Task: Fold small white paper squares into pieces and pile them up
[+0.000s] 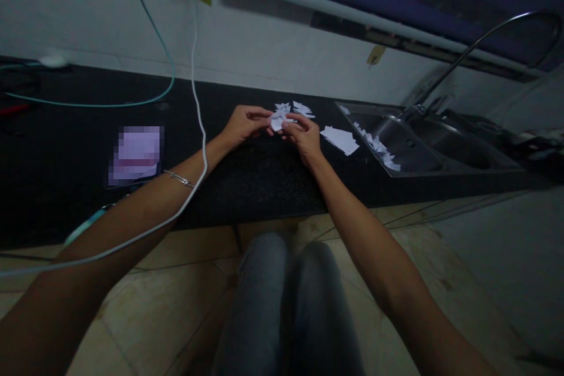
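Observation:
Between my two hands is a folded white paper piece (277,121), held just above the black counter. My left hand (247,125) pinches its left side with the fingertips. On the right side, my right hand (303,134) grips it between thumb and fingers. Right behind it lie more folded paper pieces (282,107), partly hidden by the held one, and another small group of folded papers (303,109). To the right of my right hand rests a stack of flat white paper sheets (340,140).
A row of folded papers (376,145) lines the left rim of the steel sink (423,167), under a curved faucet (480,41). A white cable (197,100) hangs across my left forearm. A blurred-out purple-white item (137,153) lies left on the black counter (259,188).

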A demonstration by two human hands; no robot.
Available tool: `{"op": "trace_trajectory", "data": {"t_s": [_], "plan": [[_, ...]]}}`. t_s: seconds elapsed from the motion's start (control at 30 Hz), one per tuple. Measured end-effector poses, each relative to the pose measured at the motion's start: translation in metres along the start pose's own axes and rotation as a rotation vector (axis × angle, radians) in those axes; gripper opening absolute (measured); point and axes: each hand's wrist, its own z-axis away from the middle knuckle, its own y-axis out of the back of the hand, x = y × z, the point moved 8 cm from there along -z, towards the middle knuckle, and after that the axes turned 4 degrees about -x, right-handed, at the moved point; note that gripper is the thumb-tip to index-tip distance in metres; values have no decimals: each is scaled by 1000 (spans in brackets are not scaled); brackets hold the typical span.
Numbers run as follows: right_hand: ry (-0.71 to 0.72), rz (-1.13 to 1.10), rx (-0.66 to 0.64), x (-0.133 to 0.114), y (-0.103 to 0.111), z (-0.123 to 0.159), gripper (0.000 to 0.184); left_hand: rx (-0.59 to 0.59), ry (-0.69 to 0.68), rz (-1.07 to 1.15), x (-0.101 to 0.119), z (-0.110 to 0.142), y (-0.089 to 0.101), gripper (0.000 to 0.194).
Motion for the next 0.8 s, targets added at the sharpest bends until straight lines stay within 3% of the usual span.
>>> {"op": "trace_trajectory", "data": {"t_s": [0.33,0.57,0.67,0.8], "plan": [[95,-44,32,0,3,-2,25,22,-13,19,4,1,2,30],[113,-50,36,-3,5,-2,19,-103,69,167,0,-1,-10,41],[95,-9,31,-4,3,0,19,-222,99,32,1,2,-25,48],[89,-22,22,-7,1,2,19,-324,23,-99,9,6,-35,54]]}}
